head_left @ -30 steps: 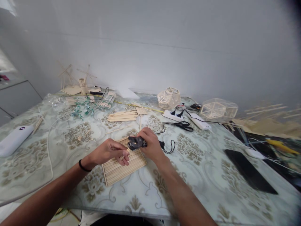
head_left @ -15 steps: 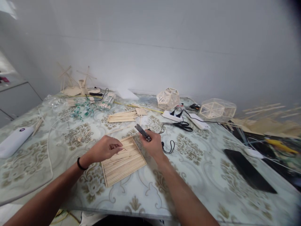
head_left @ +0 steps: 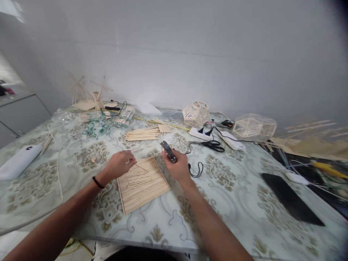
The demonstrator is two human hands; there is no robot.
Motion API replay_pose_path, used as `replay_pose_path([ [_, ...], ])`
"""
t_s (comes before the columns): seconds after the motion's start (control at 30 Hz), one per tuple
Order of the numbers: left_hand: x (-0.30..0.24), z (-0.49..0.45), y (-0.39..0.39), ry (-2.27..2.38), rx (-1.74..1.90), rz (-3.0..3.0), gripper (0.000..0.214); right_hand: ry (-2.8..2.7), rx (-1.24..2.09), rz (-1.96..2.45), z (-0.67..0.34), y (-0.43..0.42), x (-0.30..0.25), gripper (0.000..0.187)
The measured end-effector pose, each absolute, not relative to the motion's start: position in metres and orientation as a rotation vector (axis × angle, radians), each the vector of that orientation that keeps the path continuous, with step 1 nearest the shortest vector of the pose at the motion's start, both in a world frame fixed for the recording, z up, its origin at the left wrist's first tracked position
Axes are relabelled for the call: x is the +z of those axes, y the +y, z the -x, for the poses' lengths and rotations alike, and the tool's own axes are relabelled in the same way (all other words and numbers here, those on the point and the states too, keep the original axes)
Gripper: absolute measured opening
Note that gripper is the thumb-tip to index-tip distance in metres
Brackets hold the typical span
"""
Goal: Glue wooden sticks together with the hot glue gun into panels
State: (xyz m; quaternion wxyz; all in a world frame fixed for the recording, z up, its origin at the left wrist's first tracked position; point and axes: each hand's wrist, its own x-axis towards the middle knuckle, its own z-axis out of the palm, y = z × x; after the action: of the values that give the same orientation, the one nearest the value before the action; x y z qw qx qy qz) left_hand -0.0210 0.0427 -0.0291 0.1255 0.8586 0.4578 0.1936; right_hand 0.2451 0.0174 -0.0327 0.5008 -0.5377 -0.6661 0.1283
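My left hand (head_left: 119, 164) is closed in a pinch at the upper left edge of a square panel of wooden sticks (head_left: 152, 192). A thin wooden stick (head_left: 142, 168) runs from its fingertips over the panel, pointing right. Several short loose sticks lie on the panel's surface. My right hand (head_left: 177, 167) is wrapped round a dark metal hand tool that looks like pliers (head_left: 169, 150), beyond the panel's upper right corner. The tool's head points up and left, apart from the stick. My palm hides its handles.
Behind the panel lies a pile of sticks (head_left: 143, 134). A power strip (head_left: 200, 133) with black cables and two stick-frame polyhedra (head_left: 195, 113) stand further back. Stick windmill models (head_left: 98, 98) are at back left. A black phone-like slab (head_left: 292, 198) lies right, a white device (head_left: 20, 162) left.
My left hand has drawn back up and left with the stick, showing more of the panel. My right hand has turned the tool slightly, its head shifting right. The view has shifted slightly.
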Motion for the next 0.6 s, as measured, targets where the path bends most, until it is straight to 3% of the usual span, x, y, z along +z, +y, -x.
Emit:
replay_pose_path([
  [0.6,-0.03,0.018,0.041,1.259,0.475,-2.509,0.009,-1.65,0.352,1.306,-0.244,0.016,-0.036,0.028],
])
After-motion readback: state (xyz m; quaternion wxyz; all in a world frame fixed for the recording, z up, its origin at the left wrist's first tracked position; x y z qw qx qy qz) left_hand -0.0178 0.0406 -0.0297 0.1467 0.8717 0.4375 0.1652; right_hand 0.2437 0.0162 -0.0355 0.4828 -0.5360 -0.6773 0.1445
